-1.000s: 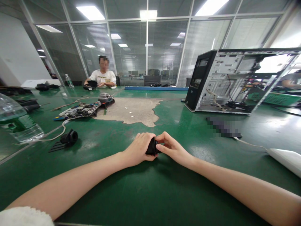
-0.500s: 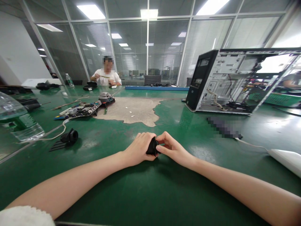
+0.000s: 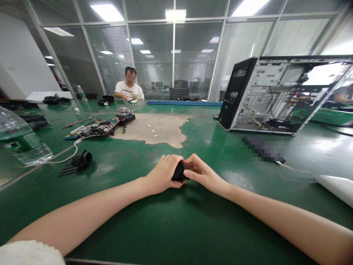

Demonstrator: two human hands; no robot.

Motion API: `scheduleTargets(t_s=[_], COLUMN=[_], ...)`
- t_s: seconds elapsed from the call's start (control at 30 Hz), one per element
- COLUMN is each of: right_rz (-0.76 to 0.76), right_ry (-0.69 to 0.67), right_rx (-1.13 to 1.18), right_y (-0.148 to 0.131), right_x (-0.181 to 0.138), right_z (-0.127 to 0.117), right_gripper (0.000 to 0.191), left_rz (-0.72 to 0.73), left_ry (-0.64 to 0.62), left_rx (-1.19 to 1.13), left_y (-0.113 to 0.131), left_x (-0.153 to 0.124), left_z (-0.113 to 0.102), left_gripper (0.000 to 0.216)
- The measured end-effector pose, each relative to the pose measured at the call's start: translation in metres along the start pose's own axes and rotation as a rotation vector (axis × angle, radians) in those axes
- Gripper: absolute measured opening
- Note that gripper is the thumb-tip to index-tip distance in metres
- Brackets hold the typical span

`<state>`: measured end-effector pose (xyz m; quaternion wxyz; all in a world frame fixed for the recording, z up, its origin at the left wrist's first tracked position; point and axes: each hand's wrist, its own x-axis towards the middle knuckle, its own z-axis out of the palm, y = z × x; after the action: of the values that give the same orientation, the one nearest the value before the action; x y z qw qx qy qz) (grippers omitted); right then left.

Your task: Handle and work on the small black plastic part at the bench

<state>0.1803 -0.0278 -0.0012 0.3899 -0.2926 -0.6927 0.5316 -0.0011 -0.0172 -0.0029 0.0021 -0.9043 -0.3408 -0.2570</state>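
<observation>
Green table (image 3: 176,228): small black part (image 3: 179,172) pinched between left hand (image 3: 162,175) and right hand (image 3: 202,173), both grips clenched on it.

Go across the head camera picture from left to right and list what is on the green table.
water bottle → black cylinder piece beside a pale cable → left hand → small black part gripped by both hands → right hand → open computer case

We see little of the black part (image 3: 179,172) (shape unclear) between our left hand (image 3: 162,176) and right hand (image 3: 203,173).
</observation>
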Motion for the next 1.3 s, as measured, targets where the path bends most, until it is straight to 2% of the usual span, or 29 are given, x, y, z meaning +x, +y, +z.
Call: scheduleTargets(t_s=[0.13,0.3,0.5,0.57,0.67,0.8,1.0,1.07,1.2,1.3], right_rz=[0.007,0.043,-0.042,-0.048,-0.024,0.022,0.003,-0.014,-0.035,0.0], right_ry=[0.038,0.018,-0.022,-0.011,0.017,0.043,-0.022,-0.01,0.042,0.07], right_rx=[-0.011,-0.055,-0.038,-0.012,0.024,0.0,0.005,-0.001,-0.006,-0.038], right_y=[-0.0009,-0.0021,0.0,0.0001,-0.0005,-0.001,0.0003,0.0006,0.0002,-0.0003], right_x=[0.0012,0.0,-0.003,-0.003,-0.0014,0.0006,-0.0021,-0.0027,-0.0014,-0.0001], right_z=[0.0011,-0.0002,-0.0006,0.0004,0.0018,0.0018,0.0001,0.0006,0.0024,0.0026], right_gripper=[0.025,0.026,0.031,0.027,0.022,0.027,0.032,0.033,0.023,0.025], left_rz=[-0.003,-0.004,-0.011,-0.013,-0.014,-0.015,-0.023,-0.021,-0.025,-0.027], left_ry=[0.006,0.006,-0.015,-0.009,-0.005,-0.004,-0.011,-0.008,0.001,0.0], left_rx=[-0.007,-0.013,-0.016,-0.015,-0.013,-0.006,-0.025,-0.022,-0.026,-0.029], left_y=[0.0003,0.0004,0.0004,0.0004,0.0006,0.0006,0.0003,0.0004,0.0006,0.0007], left_x=[0.0007,0.0002,-0.0004,0.0,0.0007,0.0008,0.0002,0.0002,0.0007,0.0009], left_z=[0.0005,0.0002,-0.0011,-0.0009,-0.0002,0.0003,-0.0002,-0.0001,0.0007,0.0007], left_gripper=[0.051,0.051,0.052,0.052,0.052,0.052,0.053,0.053,0.052,0.052])
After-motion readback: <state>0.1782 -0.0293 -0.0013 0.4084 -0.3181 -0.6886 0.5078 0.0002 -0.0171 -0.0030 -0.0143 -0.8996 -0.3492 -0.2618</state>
